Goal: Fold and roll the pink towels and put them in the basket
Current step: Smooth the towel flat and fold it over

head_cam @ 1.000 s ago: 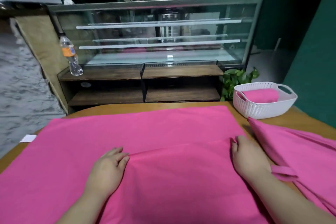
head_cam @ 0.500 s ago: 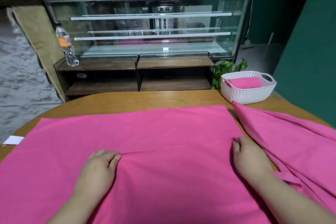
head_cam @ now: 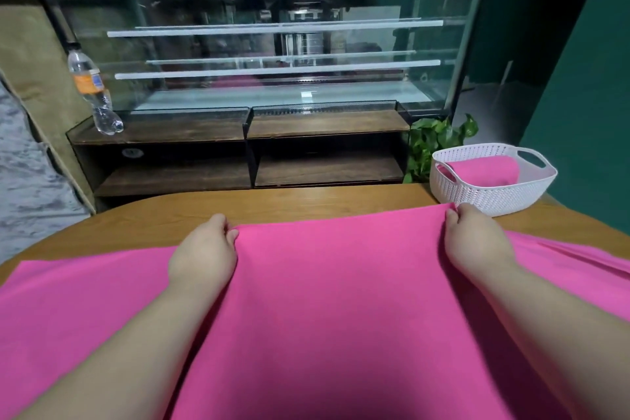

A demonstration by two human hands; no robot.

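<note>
Dim room with green walls; behind a wooden table (head_cam: 306,198), a long glass display case (head_cam: 272,44) over dark wooden shelves. On the left end of the shelf top, an upright clear plastic bottle (head_cam: 93,92) with an orange label and a blue patch on it; print too small to read. Beside the right end of the shelves, a leafy green plant (head_cam: 433,140).

At the far right corner of the table, a white perforated basket (head_cam: 491,198) with cut-out handles, holding one rolled pink towel (head_cam: 484,172) laid across it.

Spread over the near part of the table, a large pink towel (head_cam: 324,300), upper layer folded away toward the far edge. Left hand (head_cam: 204,256) pinching the left corner of that layer's leading edge, fingers curled. Right hand (head_cam: 477,242) pinching the right corner, just beside the basket's front wall. Along the right edge of the table, partly under the right forearm, a second pink towel (head_cam: 579,259), rumpled.

Half a second ago, both hands at the middle of the towel, gripping the same edge. Now carried forward to about the towel's far border, lower layer showing only on the left.
</note>
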